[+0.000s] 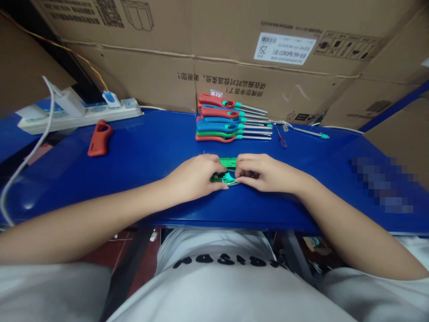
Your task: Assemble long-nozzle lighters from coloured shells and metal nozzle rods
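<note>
Cardboard boxes point(214, 53) fill the background, rising directly behind the stack of lighters point(221, 123), with a white label on one box above and to the right of the stack. The blue table point(150, 147) carries the stack near its far edge and stretches wide to both sides of it and toward the person.

Well to the left of the stack, at the same far edge, lies a white power strip point(87, 114) with a white charger point(69, 100) plugged into it. A white cable point(33, 147) runs from the charger off the table's left side. The stack itself is a tidy pile of long-nozzled lighters with red, blue and green grips, all with their metal tubes pointing right.

The person's forearms come in from below. The left hand point(196, 176) and the right hand point(264, 172) meet just in front of the stack, apart from it and resting on the table. Both hands are closed in a pinch on a green lighter housing point(229, 162). The left covers its left end, and the right has its fingertips curled onto its right end. The housing lies flat on the table between the two hands, with a lighter teal part showing at its near edge.

A red grip shell point(99, 137) lies alone to the left of the stack, between it and the power strip. Just to the right of the stack's tube ends lie a thin rod with a teal tip point(310, 132) and a small red-handled screwdriver point(281, 138).
</note>
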`<state>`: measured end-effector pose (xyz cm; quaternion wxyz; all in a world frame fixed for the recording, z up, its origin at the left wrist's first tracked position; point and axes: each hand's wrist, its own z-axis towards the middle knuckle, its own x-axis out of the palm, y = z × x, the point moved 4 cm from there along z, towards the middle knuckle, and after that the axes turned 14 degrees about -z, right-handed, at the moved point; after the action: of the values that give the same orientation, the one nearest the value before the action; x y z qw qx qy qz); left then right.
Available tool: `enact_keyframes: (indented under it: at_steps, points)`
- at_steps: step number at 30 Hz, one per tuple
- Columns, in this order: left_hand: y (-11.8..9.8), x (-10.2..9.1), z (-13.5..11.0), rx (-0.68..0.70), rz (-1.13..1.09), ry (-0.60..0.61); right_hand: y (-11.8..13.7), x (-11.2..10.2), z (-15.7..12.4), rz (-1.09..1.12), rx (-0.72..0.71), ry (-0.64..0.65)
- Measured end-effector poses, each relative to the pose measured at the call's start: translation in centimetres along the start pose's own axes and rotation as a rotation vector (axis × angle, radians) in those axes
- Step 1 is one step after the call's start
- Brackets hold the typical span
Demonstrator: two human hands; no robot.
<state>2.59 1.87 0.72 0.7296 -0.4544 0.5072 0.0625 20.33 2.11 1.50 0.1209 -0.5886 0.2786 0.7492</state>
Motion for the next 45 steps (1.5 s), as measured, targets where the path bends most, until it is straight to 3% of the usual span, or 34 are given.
enact_keyframes:
  at_steps: [10, 15, 21, 30, 45]
  points:
    - [0.1, -0.1, 0.0, -0.047, -0.052, 0.012, -2.2, 1.5, 0.5, 0.493, 0.379, 0.118]
    - [0.0, 0.0, 0.1, -0.040, -0.075, -0.007, -2.2, 1.7, 0.4, 0.545, 0.448, 0.129]
    - [-0.7, -0.1, 0.0, 0.007, -0.180, -0.039, -1.3, 1.2, 0.3, 0.337, 0.352, 0.109]
    - [-1.8, 0.4, -0.5, 0.209, -0.058, -0.009, -0.3, 0.6, 0.2, 0.084, 0.083, 0.074]
    - [-0.6, -0.3, 0.2, 0.124, -0.087, -0.027, -0.9, -0.1, 0.1, 0.000, 0.119, 0.057]
